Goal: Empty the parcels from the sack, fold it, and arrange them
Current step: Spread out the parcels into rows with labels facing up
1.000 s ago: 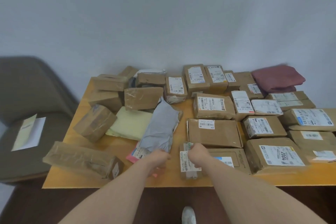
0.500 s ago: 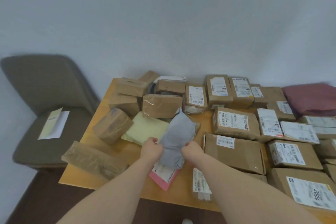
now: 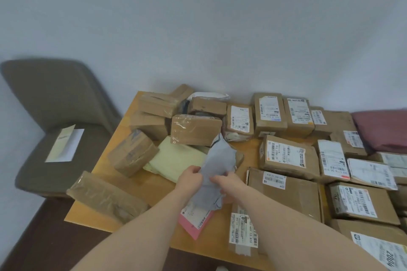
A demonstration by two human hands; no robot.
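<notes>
1. Both hands on the soft grey plastic mailer bag (image 3: 217,165) — left hand (image 3: 191,177) pinching its left edge, right hand (image 3: 228,182) curled onto its right side. Firm two-sided grasp, probably because limp film sags if held at one point.
2. Grey mailer raised off the wooden table (image 3: 103,209), upper end sticking up and tilted right, lower end drooping over a flat pink envelope with a white label (image 3: 196,222).
3. Looks like the arranging step: the right half of the table already carries brown cardboard parcels with white shipping labels (image 3: 286,156), labels up, in rough rows — likely so barcodes read at a glance.
4. Left half unsorted: tape-wrapped brown boxes (image 3: 196,130) at odd angles, a pale yellow padded mailer (image 3: 176,160) just beside the left hand, a long taped brown package (image 3: 105,198) near the front-left corner.
5. Folded dark-red cloth (image 3: 383,130) at far right (possibly the sack — cannot confirm).
6. Grey upholstered chair (image 3: 55,103) left of the table, white paper sheet (image 3: 65,145) on its seat.
</notes>
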